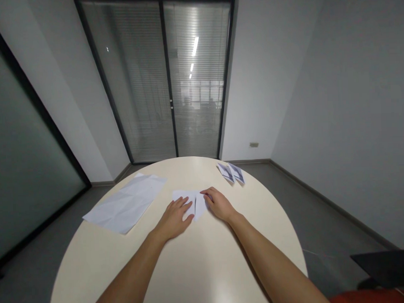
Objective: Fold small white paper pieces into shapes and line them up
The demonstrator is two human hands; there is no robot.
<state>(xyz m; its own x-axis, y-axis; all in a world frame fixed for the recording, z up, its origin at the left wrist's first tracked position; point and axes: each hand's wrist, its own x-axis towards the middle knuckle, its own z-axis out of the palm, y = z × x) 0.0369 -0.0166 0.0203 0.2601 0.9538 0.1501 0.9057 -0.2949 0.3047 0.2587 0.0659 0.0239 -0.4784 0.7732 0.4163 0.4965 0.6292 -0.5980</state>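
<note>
A small white sheet of paper lies on the table in front of me, with two flaps that meet near a dark gap down its middle. My left hand rests flat on its left flap, fingers spread and thumb apart. At the right flap, my right hand has its fingers curled in, the index finger at the upper edge; it seems to pinch the paper there. The right fingertips are partly hidden, as is the paper beneath both hands.
A large creased white sheet lies on the left of the round cream table. Two small folded papers with grey shading lie near the far right edge. A dark flat object is low at the right, beyond the table.
</note>
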